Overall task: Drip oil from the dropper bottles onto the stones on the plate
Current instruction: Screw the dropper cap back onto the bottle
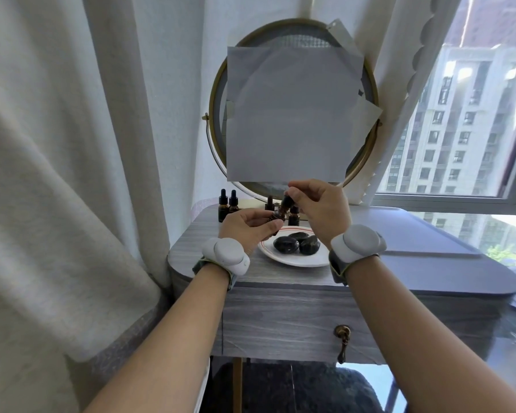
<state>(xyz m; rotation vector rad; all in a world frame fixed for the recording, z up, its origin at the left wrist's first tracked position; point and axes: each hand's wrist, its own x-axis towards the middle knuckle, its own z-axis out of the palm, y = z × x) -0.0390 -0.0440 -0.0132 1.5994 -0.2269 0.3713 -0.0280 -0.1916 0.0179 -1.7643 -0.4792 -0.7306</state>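
Dropper bottle (pixel 277 216) held by both hands above the plate's (pixel 292 260) left rim.

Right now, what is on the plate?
Three dark stones lie bunched on the plate. Whether they carry oil is too small to tell. The left hand covers the plate's left rim, so anything there is hidden.

stones (pixel 286 244): black, glossy, smooth | plate (pixel 295 260): white, glazed | surface (pixel 265 275) under plate: grey wood grain, matt | dropper bottles (pixel 223 210) behind plate: dark amber glass
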